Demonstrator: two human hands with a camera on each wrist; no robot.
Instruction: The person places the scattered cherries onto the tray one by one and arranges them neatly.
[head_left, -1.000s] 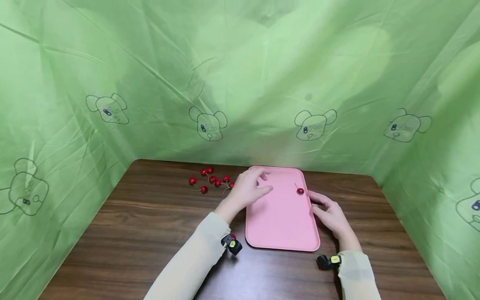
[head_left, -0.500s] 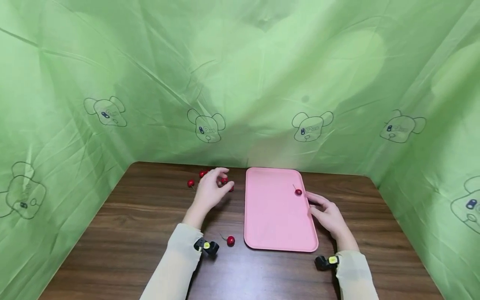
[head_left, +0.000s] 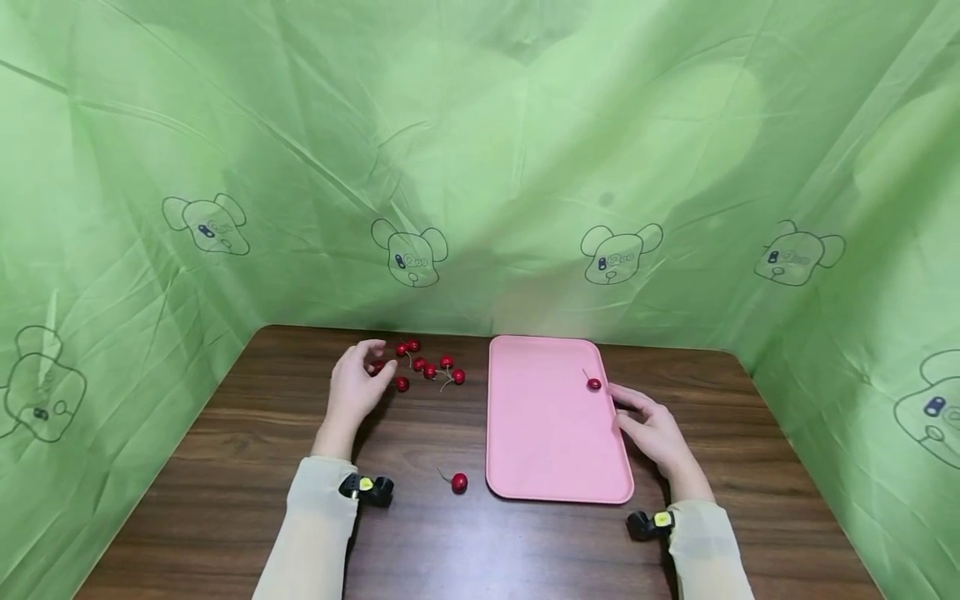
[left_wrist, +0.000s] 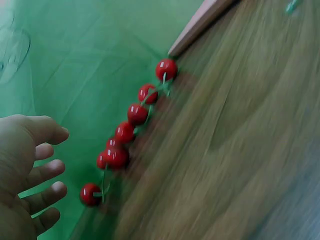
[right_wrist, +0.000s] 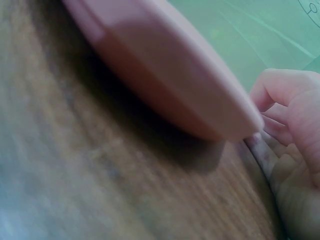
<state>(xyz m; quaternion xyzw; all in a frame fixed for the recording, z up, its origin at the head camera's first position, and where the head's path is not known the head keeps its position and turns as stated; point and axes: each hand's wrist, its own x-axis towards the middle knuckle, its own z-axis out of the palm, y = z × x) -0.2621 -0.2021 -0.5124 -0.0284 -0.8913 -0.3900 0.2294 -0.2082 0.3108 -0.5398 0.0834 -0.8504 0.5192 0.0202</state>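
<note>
The head view faces forward and down; closer wrist views share the tray (head_left: 555, 433).

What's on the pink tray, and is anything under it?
On the pink tray: one red cherry with its stem, near the edge by the right hand. The tray covers the tabletop beneath, so I can't see what's there.

I extend both arms (head_left: 311, 521) forward: left hand (head_left: 354, 382), fingers (left_wrist: 47, 171) loosely parted; right hand (head_left: 658, 432) angled inward, thumb (head_left: 632, 426) apart.
</note>
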